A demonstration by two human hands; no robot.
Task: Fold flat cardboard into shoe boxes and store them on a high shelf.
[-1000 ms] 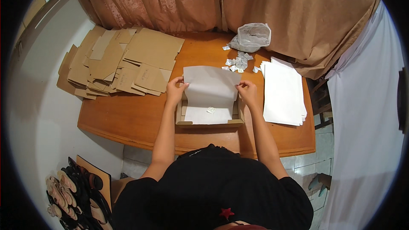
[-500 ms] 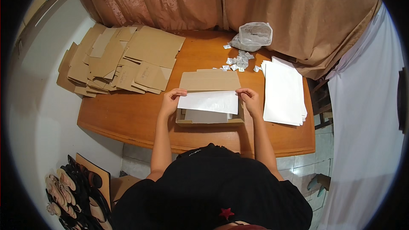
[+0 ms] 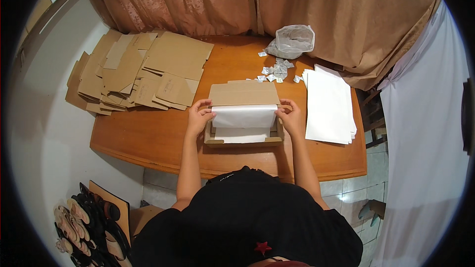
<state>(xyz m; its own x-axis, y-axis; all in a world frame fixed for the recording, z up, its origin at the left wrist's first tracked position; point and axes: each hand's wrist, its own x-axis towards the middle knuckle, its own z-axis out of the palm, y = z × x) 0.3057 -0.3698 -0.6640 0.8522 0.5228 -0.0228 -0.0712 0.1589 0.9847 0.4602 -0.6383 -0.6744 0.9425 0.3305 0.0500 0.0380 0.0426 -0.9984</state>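
An open cardboard box (image 3: 216,142) stands on the table in front of me, its lid (image 3: 243,94) raised at the far side. White paper (image 3: 244,116) spans the box, its upper part curving down into it. More of the white paper lies over the inside toward the near wall. My left hand (image 3: 200,115) pinches the paper's left edge. On the other side, my right hand (image 3: 288,113) pinches its right edge, with the index finger extended near the lid's corner. The box's floor is mostly hidden beneath the paper.
Flattened cardboard boxes (image 3: 143,69) are piled at the left of the wooden table (image 3: 143,138). A stack of white paper sheets (image 3: 329,104) lies at the right. Behind the box are several small white sachets (image 3: 280,69) and a plastic bag (image 3: 295,40). Shoes (image 3: 89,225) stand at lower left.
The paper's front edge has tucked down and its surface now bows inside the box. Both hands have shifted slightly, gripping lower along its sides.
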